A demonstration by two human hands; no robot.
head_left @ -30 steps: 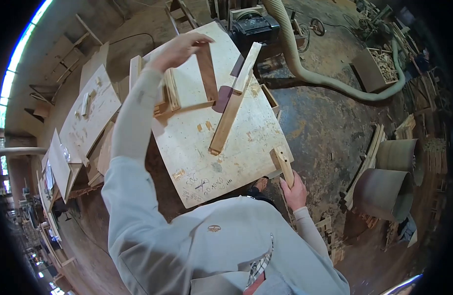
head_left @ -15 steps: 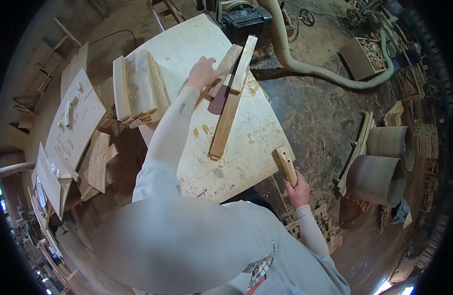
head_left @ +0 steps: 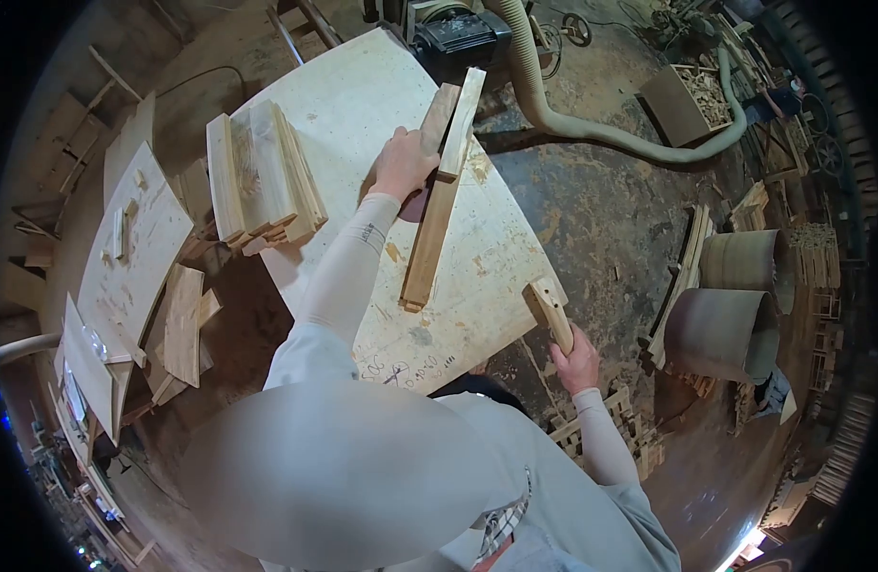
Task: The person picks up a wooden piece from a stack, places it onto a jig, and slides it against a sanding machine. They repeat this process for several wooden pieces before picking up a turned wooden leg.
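My left hand [head_left: 404, 166] is closed on the near end of a short wooden piece [head_left: 441, 112], which rests against the left side of a fence of light and brown wooden bars [head_left: 433, 238] on the pale work table [head_left: 487, 248]. Part of a dark reddish disc [head_left: 414, 207] shows beside that hand; the rest is hidden. At the table's near right corner, my right hand [head_left: 577, 361] is wrapped round the lower end of a wooden handle-like piece with dark holes [head_left: 553, 313]. Its upper end lies over the table corner.
Stacked boards [head_left: 264, 172] lie at the table's left edge. Behind the table are a motor [head_left: 461, 36] and a thick hose [head_left: 592, 138]. Two barrel-like drums [head_left: 714, 334] stand at the right near wood strips. A second board table [head_left: 134, 238] is at the far left.
My left hand has moved onto the short wooden piece and closed on it; the piece now sits closer to the bars. My right hand still holds its wooden piece, and the view has shifted slightly.
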